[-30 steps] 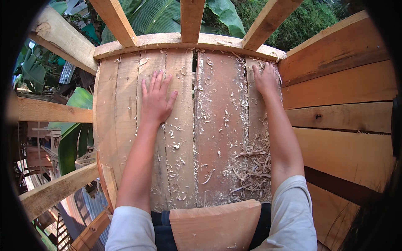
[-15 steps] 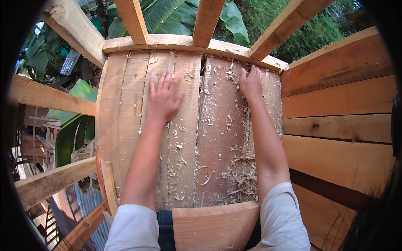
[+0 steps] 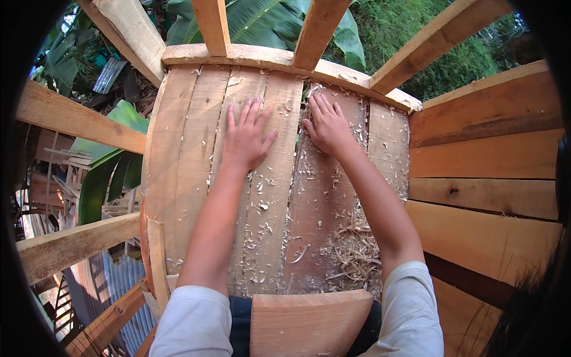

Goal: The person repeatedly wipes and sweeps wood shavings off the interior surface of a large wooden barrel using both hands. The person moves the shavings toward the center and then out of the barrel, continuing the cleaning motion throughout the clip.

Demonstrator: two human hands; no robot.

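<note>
My left hand (image 3: 247, 140) lies flat with fingers spread on the pale planks of the wooden platform (image 3: 169, 178). To its right, my right hand (image 3: 327, 125) rests near the far end of a reddish-brown plank (image 3: 318, 202), palm down, fingers stretched out. A few wood shavings (image 3: 314, 90) lie at its fingertips by the far rail. A thick pile of curled shavings (image 3: 360, 253) sits beside my right forearm, and smaller curls are scattered over the boards. Neither hand holds anything.
A wooden rail (image 3: 256, 56) with upright posts (image 3: 321, 35) edges the far side. A plank wall (image 3: 482, 160) stands on the right. Close to my body is a smooth board (image 3: 309, 324). Banana leaves (image 3: 256, 27) grow beyond the rail; corrugated sheets (image 3: 122, 291) lie below at left.
My right hand has moved left from the right-hand boards to the reddish-brown plank, and shavings there have shifted. My left hand stays in place on the planks. The view has shifted slightly.
</note>
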